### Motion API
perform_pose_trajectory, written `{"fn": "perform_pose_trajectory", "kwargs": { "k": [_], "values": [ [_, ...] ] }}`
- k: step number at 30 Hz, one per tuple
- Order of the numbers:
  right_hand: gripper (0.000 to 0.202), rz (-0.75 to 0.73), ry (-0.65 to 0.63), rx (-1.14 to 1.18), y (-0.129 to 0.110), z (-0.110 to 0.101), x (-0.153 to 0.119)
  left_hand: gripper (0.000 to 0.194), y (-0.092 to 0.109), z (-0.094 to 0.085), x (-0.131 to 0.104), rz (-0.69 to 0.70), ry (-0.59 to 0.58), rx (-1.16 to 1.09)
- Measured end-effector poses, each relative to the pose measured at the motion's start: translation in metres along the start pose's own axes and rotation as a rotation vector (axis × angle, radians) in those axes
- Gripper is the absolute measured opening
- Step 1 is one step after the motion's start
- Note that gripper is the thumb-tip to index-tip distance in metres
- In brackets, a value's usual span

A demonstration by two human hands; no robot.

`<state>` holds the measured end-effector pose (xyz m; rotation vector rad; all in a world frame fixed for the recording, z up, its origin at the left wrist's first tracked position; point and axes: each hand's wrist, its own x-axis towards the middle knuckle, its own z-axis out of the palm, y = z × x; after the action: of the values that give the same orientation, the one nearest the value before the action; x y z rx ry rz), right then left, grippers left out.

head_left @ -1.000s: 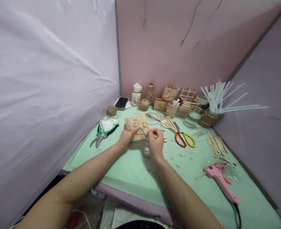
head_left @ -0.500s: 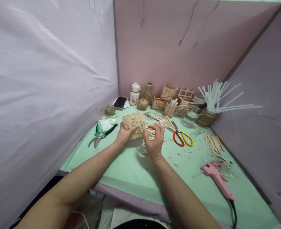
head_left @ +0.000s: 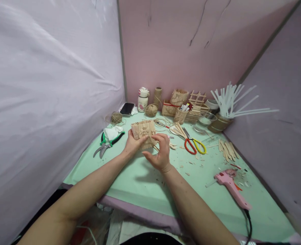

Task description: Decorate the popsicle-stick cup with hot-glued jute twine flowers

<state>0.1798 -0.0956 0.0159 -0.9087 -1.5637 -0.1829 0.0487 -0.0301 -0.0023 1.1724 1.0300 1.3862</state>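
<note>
My left hand [head_left: 135, 142] is closed around a small holder made of wooden craft sticks [head_left: 144, 128], with raised flower shapes on its front. The thumb presses along the front; the other fingers are hidden behind it. At the holder's right side is my right hand [head_left: 161, 152], its thumb and forefinger spread apart and nothing visible between them. The fingertips are close to the front face; whether they touch it I cannot tell. Behind the right hand lie wooden pieces [head_left: 172, 146], partly covered. To the right rest scissors [head_left: 195, 145] with red and yellow handles.
Green-handled pruning shears [head_left: 107, 143] lie at left. A pink glue gun [head_left: 232, 189] with a black cord lies at right, near loose sticks [head_left: 228, 150]. Along the back stand a bottle [head_left: 142, 100], twine [head_left: 151, 110], a glass bowl [head_left: 204, 122] and a pot of glue sticks [head_left: 219, 123].
The holder has tilted so its open top shows more. My right hand's thumb has come away from the holder and dropped lower, and its fingers have moved left across the front.
</note>
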Motion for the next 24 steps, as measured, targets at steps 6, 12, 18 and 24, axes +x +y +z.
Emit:
{"fn": "perform_pose_trajectory", "kwargs": {
  "k": [6,12,18,24],
  "values": [
    [0.043,0.095,-0.09,-0.085,0.005,0.005,-0.002,0.074,0.001,0.001,0.0,-0.026,-0.006,-0.021],
    [0.016,0.194,-0.091,-0.151,0.013,0.009,-0.004,0.074,0.001,0.001,0.0,-0.025,0.014,0.008],
    [0.009,0.219,-0.113,-0.183,0.014,0.008,-0.003,0.076,-0.002,0.0,0.0,-0.015,-0.008,-0.005],
    [0.01,0.255,-0.02,-0.156,0.013,0.01,-0.002,0.074,-0.003,0.001,0.001,-0.051,-0.056,-0.069]
  ]
}}
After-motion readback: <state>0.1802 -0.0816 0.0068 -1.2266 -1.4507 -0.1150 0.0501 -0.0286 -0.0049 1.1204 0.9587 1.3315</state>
